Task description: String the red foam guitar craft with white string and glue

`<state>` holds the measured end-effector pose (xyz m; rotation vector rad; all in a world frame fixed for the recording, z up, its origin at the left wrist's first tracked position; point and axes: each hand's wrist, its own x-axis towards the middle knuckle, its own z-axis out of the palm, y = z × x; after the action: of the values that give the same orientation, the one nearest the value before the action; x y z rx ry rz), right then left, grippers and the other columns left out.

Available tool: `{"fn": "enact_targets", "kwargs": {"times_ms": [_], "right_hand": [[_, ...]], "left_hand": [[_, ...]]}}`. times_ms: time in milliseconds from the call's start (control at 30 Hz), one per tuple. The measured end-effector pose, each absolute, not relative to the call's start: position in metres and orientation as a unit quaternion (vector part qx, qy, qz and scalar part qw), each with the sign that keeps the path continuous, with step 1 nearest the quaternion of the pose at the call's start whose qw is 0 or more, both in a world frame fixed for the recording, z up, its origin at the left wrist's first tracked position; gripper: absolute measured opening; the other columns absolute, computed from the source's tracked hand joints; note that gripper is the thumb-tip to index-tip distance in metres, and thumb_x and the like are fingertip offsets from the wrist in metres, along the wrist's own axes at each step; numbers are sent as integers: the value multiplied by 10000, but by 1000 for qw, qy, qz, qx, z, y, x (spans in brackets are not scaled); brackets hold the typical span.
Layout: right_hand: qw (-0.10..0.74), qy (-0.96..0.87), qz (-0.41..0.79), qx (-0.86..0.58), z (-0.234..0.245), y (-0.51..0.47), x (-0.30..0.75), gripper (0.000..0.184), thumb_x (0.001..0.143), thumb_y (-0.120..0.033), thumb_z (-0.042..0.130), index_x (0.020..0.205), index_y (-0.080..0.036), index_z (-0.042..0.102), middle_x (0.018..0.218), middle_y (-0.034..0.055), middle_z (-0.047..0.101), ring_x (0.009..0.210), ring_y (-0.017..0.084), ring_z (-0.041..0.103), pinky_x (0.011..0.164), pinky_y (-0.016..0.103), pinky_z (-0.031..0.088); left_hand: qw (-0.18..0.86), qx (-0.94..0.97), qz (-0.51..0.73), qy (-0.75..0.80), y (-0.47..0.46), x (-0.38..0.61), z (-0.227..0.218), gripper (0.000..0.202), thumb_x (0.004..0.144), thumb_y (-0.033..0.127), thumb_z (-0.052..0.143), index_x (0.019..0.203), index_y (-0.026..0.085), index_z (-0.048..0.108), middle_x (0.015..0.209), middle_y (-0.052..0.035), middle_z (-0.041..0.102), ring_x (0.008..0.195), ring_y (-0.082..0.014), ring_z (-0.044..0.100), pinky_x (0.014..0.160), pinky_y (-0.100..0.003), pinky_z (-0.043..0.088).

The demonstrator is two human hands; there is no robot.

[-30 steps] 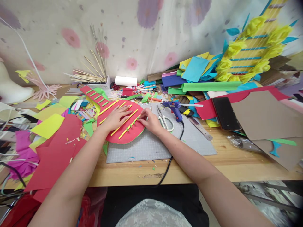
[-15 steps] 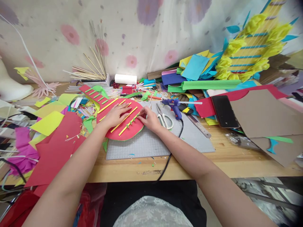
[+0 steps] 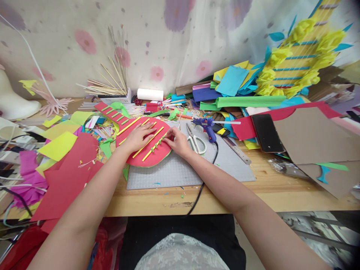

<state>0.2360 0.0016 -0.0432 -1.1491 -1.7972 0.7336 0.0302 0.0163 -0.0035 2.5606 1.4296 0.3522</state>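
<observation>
A red guitar-shaped cutout [image 3: 157, 154] with a green edge lies tilted on the grey cutting mat [image 3: 174, 176]. Yellow strips cross its body, and short green strips cross its neck. My left hand [image 3: 138, 138] rests flat on the body, fingers stretched over the yellow strips. At the body's right side, my right hand [image 3: 177, 141] pinches at the upper end of a yellow strip [image 3: 149, 153] that carries several small green pieces. What sits between those fingertips is too small to make out.
White-handled scissors [image 3: 197, 142], a blue glue gun [image 3: 206, 127] with a black cord, and a metal ruler [image 3: 236, 150] lie right of the cutout. A phone [image 3: 267, 133] rests by brown cardboard [image 3: 306, 135]. Red sheets [image 3: 64, 180] and paper scraps cover the left. A yellow guitar [image 3: 298, 67] leans behind.
Both hands keep nearly the same place on the cutout. The whole view has shifted very slightly; nothing else visibly differs.
</observation>
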Motion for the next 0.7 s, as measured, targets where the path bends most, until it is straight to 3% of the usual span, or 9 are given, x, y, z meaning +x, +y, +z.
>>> {"fn": "enact_targets", "kwargs": {"times_ms": [200, 367, 433, 533, 633, 700], "right_hand": [[430, -725, 271, -464, -44, 2, 235, 185, 724, -245, 628, 809, -219, 465, 812, 21, 654, 778, 179, 621, 746, 347, 485], [469, -682, 328, -455, -26, 14, 241, 203, 731, -209, 587, 871, -227, 440, 810, 0, 632, 731, 147, 624, 709, 313, 496], [475, -691, 315, -445, -16, 21, 244, 221, 721, -200, 584, 883, -227, 436, 807, -7, 622, 707, 138, 615, 682, 298, 492], [472, -716, 291, -424, -8, 31, 246, 248, 710, -191, 577, 911, -224, 435, 792, -13, 616, 684, 129, 600, 664, 288, 483], [468, -732, 274, -413, -7, 34, 246, 225, 723, -196, 555, 916, -218, 442, 790, -5, 619, 690, 134, 595, 666, 295, 477], [471, -733, 270, -410, -8, 33, 244, 190, 738, -212, 546, 900, -217, 447, 806, 5, 622, 709, 140, 596, 669, 299, 474]], "left_hand": [[106, 860, 120, 484, 17, 30, -4, 464, 898, 395, 359, 1289, 205, 522, 1440, -63, 412, 1356, -204, 329, 1142, -435, 201], [148, 823, 199, 512, 20, 33, 10, 439, 867, 401, 440, 1268, 249, 532, 1404, -56, 463, 1344, -245, 340, 1139, -534, 21], [161, 795, 272, 518, 22, 42, 21, 409, 853, 422, 461, 1183, 219, 595, 1336, -75, 526, 1271, -242, 429, 1129, -494, 158], [247, 780, 308, 487, 25, 62, 36, 388, 809, 426, 529, 1093, 176, 615, 1132, -84, 630, 1047, -211, 574, 944, -379, 425], [318, 775, 279, 470, 30, 81, 42, 334, 747, 393, 610, 988, 162, 613, 868, -46, 656, 776, -170, 602, 727, -314, 477], [329, 772, 282, 464, 35, 87, 40, 248, 719, 342, 634, 884, 159, 610, 791, -28, 643, 717, -156, 591, 668, -287, 462]]}}
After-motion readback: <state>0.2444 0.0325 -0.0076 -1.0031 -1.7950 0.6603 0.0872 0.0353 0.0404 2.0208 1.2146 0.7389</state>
